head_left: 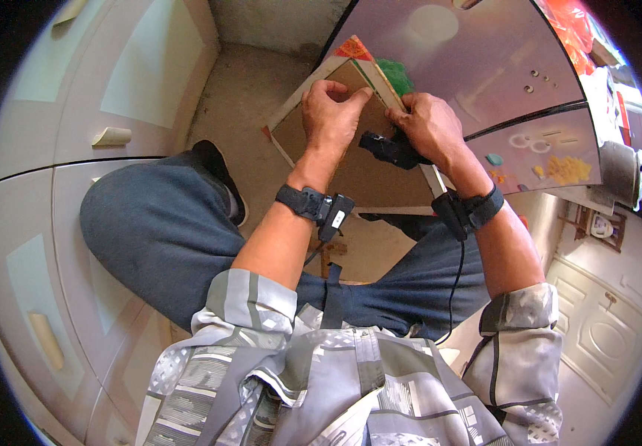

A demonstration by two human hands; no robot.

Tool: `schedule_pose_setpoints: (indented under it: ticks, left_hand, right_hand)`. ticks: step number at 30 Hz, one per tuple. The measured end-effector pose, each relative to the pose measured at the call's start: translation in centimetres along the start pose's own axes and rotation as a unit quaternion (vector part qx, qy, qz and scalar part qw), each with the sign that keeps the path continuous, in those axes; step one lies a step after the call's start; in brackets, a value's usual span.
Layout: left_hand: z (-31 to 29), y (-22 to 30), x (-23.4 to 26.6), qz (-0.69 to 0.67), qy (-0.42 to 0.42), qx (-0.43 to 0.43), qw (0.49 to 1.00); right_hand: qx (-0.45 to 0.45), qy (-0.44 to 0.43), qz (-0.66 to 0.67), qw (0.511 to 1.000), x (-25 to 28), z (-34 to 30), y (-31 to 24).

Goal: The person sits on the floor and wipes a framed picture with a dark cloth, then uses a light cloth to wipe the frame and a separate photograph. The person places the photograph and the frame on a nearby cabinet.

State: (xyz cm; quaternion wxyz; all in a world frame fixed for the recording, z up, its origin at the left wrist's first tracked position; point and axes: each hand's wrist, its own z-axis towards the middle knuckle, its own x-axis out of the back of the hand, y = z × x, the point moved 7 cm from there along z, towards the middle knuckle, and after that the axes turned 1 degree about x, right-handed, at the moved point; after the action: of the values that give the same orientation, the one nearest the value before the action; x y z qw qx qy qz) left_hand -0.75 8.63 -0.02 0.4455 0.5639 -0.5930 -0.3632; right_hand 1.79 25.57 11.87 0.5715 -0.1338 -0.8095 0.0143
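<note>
In the head view, a grey concrete floor (241,83) runs between pale handled cabinets (139,70) and a glossy purple panel (477,56). Over it, before the seated person's knees, is a brown rectangular board (391,182). White edging (386,91) already lines its visible sides; finishing its far-right edge seems left. The right hand's (432,126) grip clasps that edge; the left hand's (332,113) pinches nearby, contents unclear.

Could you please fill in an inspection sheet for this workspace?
Surface: grey-brown floor.
Job's things: white-edged rectangular frame with brown backing and red-orange corner patch.
Clutter: green item behind the frame; black object near the right hand, kind unclear.
Hands: left hand over the backing, contact unclear; right hand grips the frame's right edge.
Cables: thin black cable at each wristband.
Surroundings: cream cabinet left, purple panel right, white door far right.
</note>
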Motion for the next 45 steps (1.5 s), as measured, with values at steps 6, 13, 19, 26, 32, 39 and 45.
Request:
schedule_pose_setpoints:
  ticks: [6,13,19,26,32,39,45]
  left_hand:
    - [-0.4,2.9,1.1,0.074,0.035,-0.081,0.993]
    - [0.3,1.7,0.6,0.022,0.009,0.008,1.0]
    - [0.5,0.9,0.0,-0.006,0.02,0.042,0.999]
    - [0.7,-0.1,-0.4,0.014,0.019,0.075,0.997]
    - [0.2,-2.6,-0.3,-0.017,-0.009,0.095,0.995]
    - [-0.8,-4.8,-1.0,-0.105,0.017,0.075,0.991]
    - [-3.4,-11.9,-0.1,-0.009,0.178,0.207,0.962]
  right_hand:
    - [-0.007,-0.01,0.002,1.0,-0.1,-0.2,-0.4]
    - [-0.042,-0.001,-0.009,0.999,0.2,-0.2,-1.1]
    - [-0.062,-0.012,-0.01,0.998,0.3,0.6,-0.9]
    - [-0.049,-0.005,-0.027,0.998,-0.1,1.0,-1.4]
    - [-0.02,0.009,-0.048,0.999,0.4,1.3,-0.9]
    - [0.018,0.007,-0.072,0.997,0.3,1.0,-0.9]
    - [0.031,-0.034,-0.059,0.997,0.5,1.3,-0.4]
